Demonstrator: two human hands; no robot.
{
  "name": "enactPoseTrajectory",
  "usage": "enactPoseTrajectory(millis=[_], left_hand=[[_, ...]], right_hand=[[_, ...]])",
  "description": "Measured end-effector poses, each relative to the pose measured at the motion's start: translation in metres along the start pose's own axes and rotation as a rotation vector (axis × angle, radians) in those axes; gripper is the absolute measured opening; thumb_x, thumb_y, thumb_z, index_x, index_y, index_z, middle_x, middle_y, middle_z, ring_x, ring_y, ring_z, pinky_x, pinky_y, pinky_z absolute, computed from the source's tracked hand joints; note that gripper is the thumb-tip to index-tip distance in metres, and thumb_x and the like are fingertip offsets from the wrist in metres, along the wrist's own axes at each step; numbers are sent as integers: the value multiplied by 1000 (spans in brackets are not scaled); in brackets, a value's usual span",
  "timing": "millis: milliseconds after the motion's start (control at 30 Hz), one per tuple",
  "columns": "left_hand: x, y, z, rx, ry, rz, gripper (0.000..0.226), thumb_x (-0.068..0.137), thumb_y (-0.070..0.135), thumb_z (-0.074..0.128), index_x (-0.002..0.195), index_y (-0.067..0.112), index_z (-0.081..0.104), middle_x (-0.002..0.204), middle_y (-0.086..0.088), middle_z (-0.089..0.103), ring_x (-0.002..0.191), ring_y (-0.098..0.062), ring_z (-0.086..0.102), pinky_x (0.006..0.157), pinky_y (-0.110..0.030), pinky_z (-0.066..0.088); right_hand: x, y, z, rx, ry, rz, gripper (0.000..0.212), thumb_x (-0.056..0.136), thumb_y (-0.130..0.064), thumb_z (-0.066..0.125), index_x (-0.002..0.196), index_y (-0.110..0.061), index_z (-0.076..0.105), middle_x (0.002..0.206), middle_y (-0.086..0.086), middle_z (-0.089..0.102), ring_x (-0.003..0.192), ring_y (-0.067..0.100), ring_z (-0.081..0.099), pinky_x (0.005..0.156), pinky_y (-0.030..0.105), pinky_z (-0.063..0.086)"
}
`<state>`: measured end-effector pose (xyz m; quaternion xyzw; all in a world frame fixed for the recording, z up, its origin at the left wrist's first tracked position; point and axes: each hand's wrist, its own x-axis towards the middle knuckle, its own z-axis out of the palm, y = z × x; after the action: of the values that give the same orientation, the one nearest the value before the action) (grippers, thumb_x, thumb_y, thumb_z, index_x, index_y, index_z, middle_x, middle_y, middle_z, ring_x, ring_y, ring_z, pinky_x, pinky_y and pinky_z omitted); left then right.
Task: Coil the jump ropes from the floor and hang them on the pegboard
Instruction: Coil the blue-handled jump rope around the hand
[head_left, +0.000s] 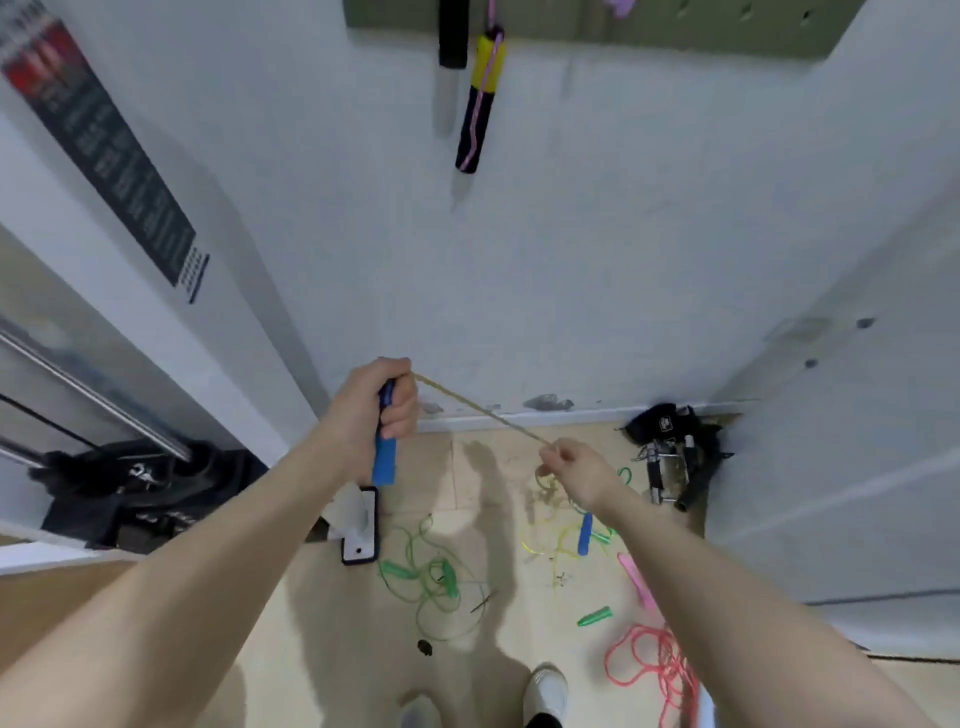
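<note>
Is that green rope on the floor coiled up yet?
No. The green rope lies spread in loose tangled loops on the floor, touched by neither hand.

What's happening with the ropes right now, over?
Left hand grips blue handle; right hand pinches tan cord, pulled taut between them. Green rope and pink rope on floor. Nothing blocking.

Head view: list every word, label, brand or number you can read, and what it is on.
No text reads clearly enough to quote.
Wall poster: rows of pale print on a dark and red ground, too blurred to read.
Black pouch on the floor by the wall: a small pale label, too small to read.
</note>
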<state>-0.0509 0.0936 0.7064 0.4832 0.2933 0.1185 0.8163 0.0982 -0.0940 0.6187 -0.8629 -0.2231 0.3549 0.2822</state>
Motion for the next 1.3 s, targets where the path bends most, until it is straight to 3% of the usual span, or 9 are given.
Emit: enactPoseTrajectory(millis=[133, 267, 367, 533, 800, 900, 1000, 1133, 1300], left_hand=[[-7, 8, -8, 544, 22, -33, 33, 90, 2, 37, 60, 8, 51, 41, 0, 42, 37, -13, 35, 39, -21, 32], [-3, -9, -2, 932, 10, -13, 27, 92, -2, 37, 108, 11, 55, 96, -2, 56, 86, -12, 52, 67, -15, 42], [-8, -14, 27, 854, -17, 304, 19, 91, 3, 45, 96, 17, 57, 96, 0, 54, 86, -7, 51, 81, -21, 36], [-29, -29, 68, 696, -570, 8, 27, 83, 34, 61, 108, 40, 52, 114, 11, 59, 105, -2, 57, 88, -17, 44], [-48, -26, 71, 724, -414, 38, 27, 102, 24, 33, 107, 18, 59, 101, 2, 63, 45, -7, 50, 44, -17, 30], [-56, -13, 78, 487, -318, -17, 32, 102, 28, 30, 104, 15, 59, 100, 1, 69, 39, -9, 40, 41, -17, 25], [-64, -6, 96, 283, -231, -24, 33, 102, 28, 30, 105, 12, 59, 100, -4, 70, 37, -10, 36, 38, -14, 27], [-72, -5, 115, 413, -99, 53, 33, 102, 26, 30, 97, 17, 61, 93, -3, 71, 33, -9, 34, 36, -13, 27], [-76, -15, 124, 809, 78, 86, 35, 98, 25, 41, 67, 14, 52, 58, 1, 42, 39, -8, 29, 38, -17, 24]], right_hand=[[-27, -58, -38, 491, 87, -64, 33, 99, -21, 38, 68, -14, 47, 46, -2, 42, 38, 10, 37, 53, 29, 35], [-63, -112, -79, 687, 55, -213, 24, 97, -16, 45, 73, -13, 51, 41, -11, 31, 38, 7, 25, 46, 20, 30], [-81, -134, -94, 983, -75, -217, 19, 97, -10, 40, 86, -12, 54, 48, -8, 30, 42, 8, 27, 44, 17, 31], [-99, -146, -95, 1231, -242, -278, 26, 98, -3, 33, 115, -16, 48, 63, 2, 49, 46, 11, 50, 41, 20, 47], [-83, -128, -118, 1506, 77, -140, 15, 99, 0, 30, 96, -7, 44, 80, 12, 52, 40, 10, 54, 34, 15, 42], [-75, -102, -117, 1245, 17, 11, 39, 100, -39, 33, 97, -3, 49, 103, 12, 60, 76, 17, 60, 64, 26, 51], [-88, -82, -99, 975, -346, -12, 58, 95, -56, 24, 112, -8, 52, 105, 8, 65, 86, 20, 64, 79, 31, 48], [-107, -71, -86, 799, -485, -200, 31, 97, -36, 41, 112, -14, 59, 93, 0, 64, 79, 17, 65, 71, 25, 49], [-101, -53, -93, 273, -161, -397, 15, 92, -8, 52, 82, -14, 62, 69, 1, 61, 56, 7, 55, 56, 19, 42]])
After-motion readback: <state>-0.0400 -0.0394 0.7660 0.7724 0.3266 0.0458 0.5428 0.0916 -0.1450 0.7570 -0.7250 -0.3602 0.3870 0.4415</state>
